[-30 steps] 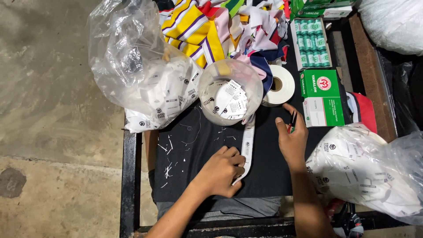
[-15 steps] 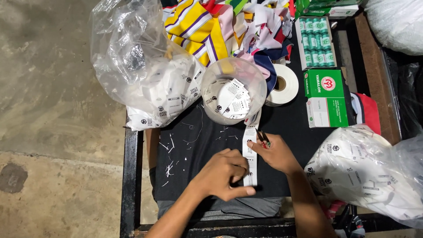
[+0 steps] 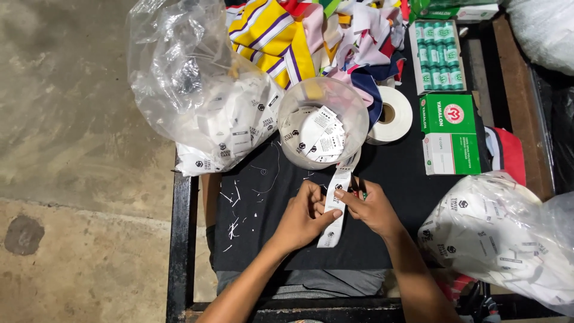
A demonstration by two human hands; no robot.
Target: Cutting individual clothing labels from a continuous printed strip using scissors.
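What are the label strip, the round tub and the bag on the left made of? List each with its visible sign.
Label strip: looks like woven or satin fabric tape, white, matte; it hangs limp and curves between both hands.
Round tub: likely clear plastic, glossy; the labels inside show through its wall.
Bag: thin clear plastic film, with crinkles and glare.

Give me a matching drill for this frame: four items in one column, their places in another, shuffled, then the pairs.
Items:
1. label strip
2. clear round tub
3. white tape roll
4. green box

Places:
A. right of the tape roll, on the black cloth
B. between the left hand and right hand
C. just right of the tub
D. above the hands, holding loose labels

Pairs: 1-B, 2-D, 3-C, 4-A
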